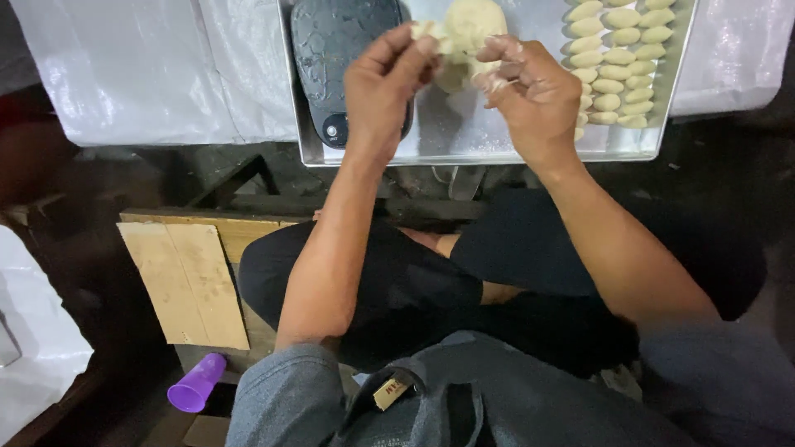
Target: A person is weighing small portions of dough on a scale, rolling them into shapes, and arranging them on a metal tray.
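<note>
A white sheet (149, 66) spreads beyond and left of the hands; on it a metal tray (464, 145) lies under them. A dark scale (339, 50) sits in the tray under the left hand (385, 87), and rows of small dough pieces (621, 62) lie right of the right hand (530, 91). Cardboard (186, 281) and a purple cup (197, 382) rest well below the left hand. Both hands pinch the dough lump (468, 33) between their fingertips, held above the tray
</note>
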